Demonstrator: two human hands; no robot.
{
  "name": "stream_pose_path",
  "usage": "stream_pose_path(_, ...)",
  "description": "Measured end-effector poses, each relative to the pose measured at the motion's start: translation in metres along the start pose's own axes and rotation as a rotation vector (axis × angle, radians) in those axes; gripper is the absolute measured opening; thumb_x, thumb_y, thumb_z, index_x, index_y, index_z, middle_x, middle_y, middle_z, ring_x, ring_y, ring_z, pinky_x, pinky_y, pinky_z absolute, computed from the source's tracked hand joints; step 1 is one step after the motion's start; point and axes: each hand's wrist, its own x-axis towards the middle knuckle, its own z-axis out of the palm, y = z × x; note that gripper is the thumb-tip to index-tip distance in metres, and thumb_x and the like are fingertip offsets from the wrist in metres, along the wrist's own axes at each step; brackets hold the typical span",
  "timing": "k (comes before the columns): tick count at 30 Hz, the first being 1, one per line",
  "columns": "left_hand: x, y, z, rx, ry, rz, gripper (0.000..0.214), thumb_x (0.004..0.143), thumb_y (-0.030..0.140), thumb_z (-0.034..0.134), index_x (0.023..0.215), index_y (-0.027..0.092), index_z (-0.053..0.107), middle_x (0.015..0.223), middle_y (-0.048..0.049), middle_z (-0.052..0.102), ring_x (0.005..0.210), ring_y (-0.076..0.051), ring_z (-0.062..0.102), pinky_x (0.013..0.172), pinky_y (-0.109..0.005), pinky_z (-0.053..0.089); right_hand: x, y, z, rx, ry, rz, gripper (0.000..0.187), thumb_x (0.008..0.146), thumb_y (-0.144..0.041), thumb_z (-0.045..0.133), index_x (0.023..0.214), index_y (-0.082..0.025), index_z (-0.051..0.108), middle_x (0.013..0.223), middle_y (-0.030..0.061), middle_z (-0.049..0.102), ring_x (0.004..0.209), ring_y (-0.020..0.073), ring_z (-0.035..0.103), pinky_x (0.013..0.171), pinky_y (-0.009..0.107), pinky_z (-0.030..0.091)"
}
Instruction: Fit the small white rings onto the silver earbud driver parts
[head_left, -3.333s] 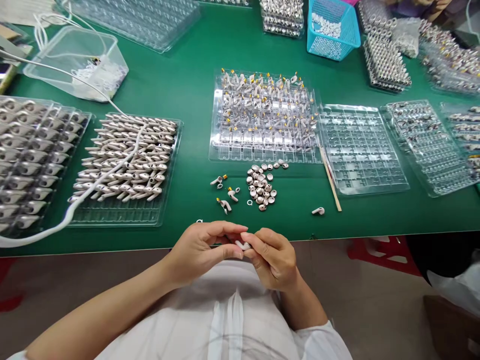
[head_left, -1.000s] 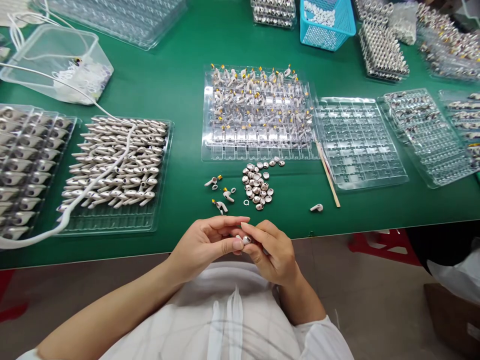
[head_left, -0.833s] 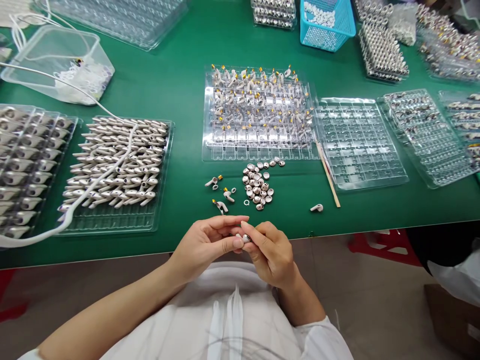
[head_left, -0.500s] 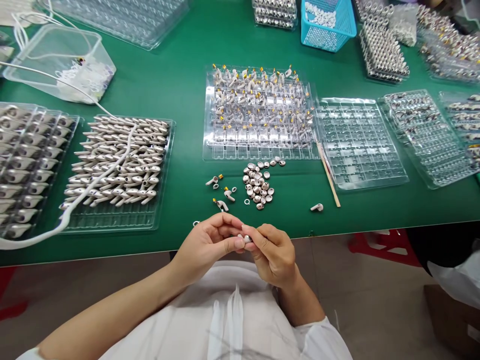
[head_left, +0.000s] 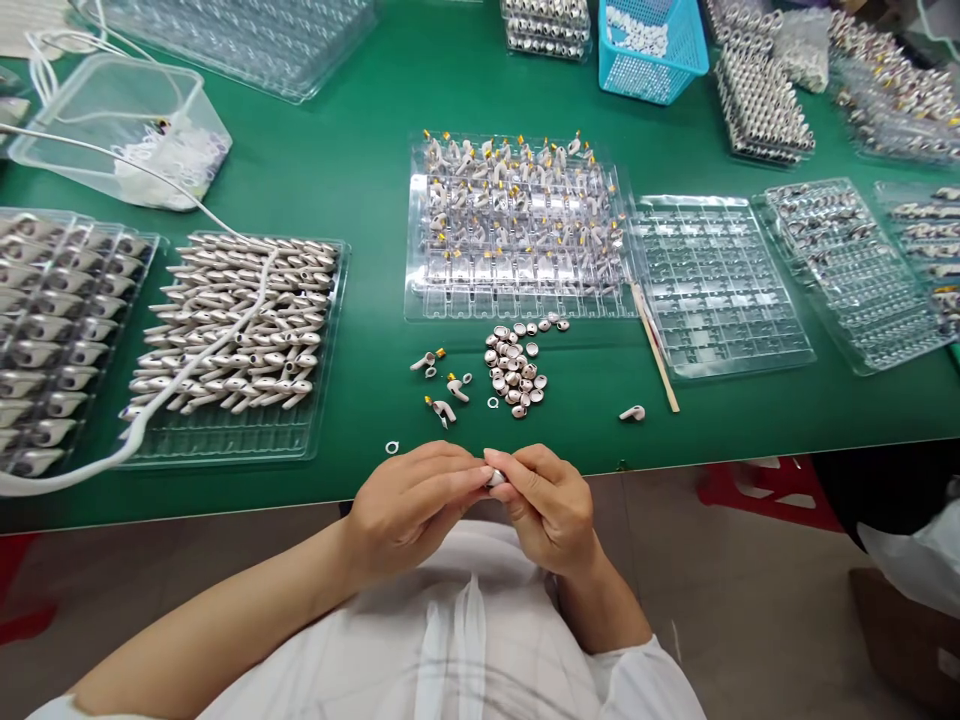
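Observation:
My left hand (head_left: 409, 505) and my right hand (head_left: 546, 505) meet at the near edge of the green table (head_left: 375, 160), fingers pinched together on a small white earbud shell (head_left: 495, 479) that mostly hides between the fingertips. Just beyond them lie three loose white earbud parts (head_left: 444, 408), a small white ring (head_left: 391, 447), a pile of little round metal caps (head_left: 514, 372) and one finished white earbud (head_left: 632, 412).
A clear tray of earbud parts with yellow tips (head_left: 517, 225) sits ahead, an empty clear tray (head_left: 716, 290) and a wooden stick (head_left: 655, 348) to its right. Trays of white stems (head_left: 232, 335) lie left under a white cable (head_left: 187, 365). A blue basket (head_left: 651, 45) stands far back.
My hands have drawn slightly closer together and the left fingers have curled tighter over the earbud shell. The small white ring beside my left hand has come into view.

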Motion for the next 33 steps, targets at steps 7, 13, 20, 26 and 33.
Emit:
stream_pose_path(7,-0.004,0.0,0.002,0.162,-0.01,0.133,0.046,0.082,0.001,0.061,0.124,0.018,0.056,0.087,-0.0084,0.074,0.077,-0.018,0.069,0.07,-0.03,0.058,0.002,-0.008,-0.008,-0.048,-0.069,0.034,0.036,0.092,-0.015,0.055,0.128,-0.015,0.057,0.09,0.0076,0.065,0.075,0.0135,0.062,0.059,0.023,0.052)
stream_pose_path(13,-0.012,-0.008,0.009,0.199,-0.041,0.212,0.043,0.083,0.0,0.053,0.124,0.013,0.051,0.087,-0.011,0.07,0.075,-0.019,0.064,0.065,-0.032,0.055,-0.002,-0.01,-0.007,-0.095,-0.092,0.01,0.034,0.091,-0.014,0.054,0.125,-0.012,0.058,0.078,0.0053,0.062,0.065,0.0131,0.056,0.053,0.024,0.047)
stream_pose_path(20,-0.01,-0.009,0.014,0.344,-0.076,0.261,0.029,0.084,0.0,0.043,0.112,0.009,0.047,0.071,-0.0074,0.061,0.062,-0.017,0.053,0.055,-0.032,0.05,-0.002,-0.01,-0.002,-0.184,-0.094,-0.017,0.03,0.091,-0.012,0.05,0.12,-0.009,0.058,0.075,0.006,0.06,0.063,0.0141,0.055,0.051,0.026,0.045)
stream_pose_path(26,-0.011,-0.009,0.015,0.428,-0.09,0.28,0.029,0.084,-0.001,0.041,0.111,0.008,0.047,0.076,-0.0096,0.066,0.061,-0.016,0.053,0.053,-0.029,0.049,-0.003,-0.01,0.003,-0.238,-0.067,-0.038,0.028,0.092,-0.012,0.048,0.119,-0.011,0.057,0.074,0.0063,0.06,0.062,0.015,0.056,0.049,0.027,0.045)
stream_pose_path(33,-0.011,-0.01,0.016,0.48,-0.101,0.295,0.025,0.082,-0.002,0.042,0.105,0.006,0.049,0.074,-0.0121,0.067,0.057,-0.017,0.053,0.05,-0.029,0.047,-0.002,-0.008,0.006,-0.316,-0.077,-0.088,0.029,0.091,-0.011,0.045,0.119,-0.009,0.054,0.072,0.0064,0.059,0.061,0.0164,0.056,0.047,0.027,0.044)
